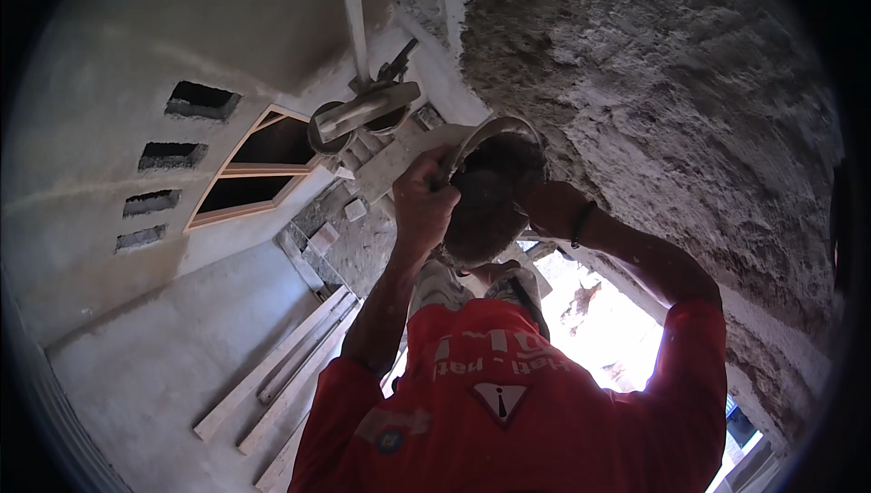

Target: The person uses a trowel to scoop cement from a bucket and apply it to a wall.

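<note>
A round, mortar-crusted bucket (485,212) is held up in front of my chest, its pale rim tilted and its inside in shadow. My left hand (425,203) grips the left side of the rim, thumb toward the opening. At the opposite side, my right hand (553,209) is curled against the bucket's edge, with a dark band on the wrist. Shadow hides its fingertips and anything they hold. Beyond my left hand, a plastering float (366,109) rests across dark buckets (332,135). A dark tool (396,62) lies behind it.
A rough plastered wall (653,85) rises close on my right. On the left, a smoother wall (100,130) has several rectangular holes and a wooden window frame (259,169). Long planks (272,366) lie at lower left. A pale pole (354,12) stands behind the float. Bright light enters at lower right.
</note>
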`<state>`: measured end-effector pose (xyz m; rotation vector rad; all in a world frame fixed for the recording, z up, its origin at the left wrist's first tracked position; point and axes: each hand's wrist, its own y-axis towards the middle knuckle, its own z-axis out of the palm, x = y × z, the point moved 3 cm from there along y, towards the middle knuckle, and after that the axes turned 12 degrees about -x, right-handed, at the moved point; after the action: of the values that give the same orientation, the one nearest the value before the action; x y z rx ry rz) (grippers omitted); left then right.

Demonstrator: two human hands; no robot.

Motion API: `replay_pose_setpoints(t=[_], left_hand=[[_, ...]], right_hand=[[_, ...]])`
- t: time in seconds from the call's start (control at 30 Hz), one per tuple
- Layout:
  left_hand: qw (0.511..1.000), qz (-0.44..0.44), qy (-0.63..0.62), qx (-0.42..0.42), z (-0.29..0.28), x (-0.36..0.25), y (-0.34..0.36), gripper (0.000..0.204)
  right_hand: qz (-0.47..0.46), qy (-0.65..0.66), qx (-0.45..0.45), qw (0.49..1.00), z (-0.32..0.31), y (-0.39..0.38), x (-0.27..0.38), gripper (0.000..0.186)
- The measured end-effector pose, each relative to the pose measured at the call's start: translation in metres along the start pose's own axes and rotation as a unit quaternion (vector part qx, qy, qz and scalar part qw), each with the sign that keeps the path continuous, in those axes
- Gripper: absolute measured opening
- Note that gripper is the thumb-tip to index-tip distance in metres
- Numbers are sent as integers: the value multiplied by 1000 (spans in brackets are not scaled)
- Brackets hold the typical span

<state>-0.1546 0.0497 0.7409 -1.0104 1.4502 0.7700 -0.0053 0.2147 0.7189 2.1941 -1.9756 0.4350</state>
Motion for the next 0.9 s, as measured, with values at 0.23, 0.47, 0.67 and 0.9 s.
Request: replay_pose_setpoints(t=[0.23,0.47,0.67,0.9], left_hand=[[998,26,53,-29,-4,-1,1,47],[997,21,37,-65,-7,3,9,47],[992,11,19,-128,-25,21,11,48],[978,-60,-152,-132,-49,28,21,52]], right_hand=[[60,107,49,991,60,-10,4,36],[117,338,-45,933,60,18,37,48],[279,526,36,803,53,28,50,51],[219,393,-94,888,72,4,11,47]])
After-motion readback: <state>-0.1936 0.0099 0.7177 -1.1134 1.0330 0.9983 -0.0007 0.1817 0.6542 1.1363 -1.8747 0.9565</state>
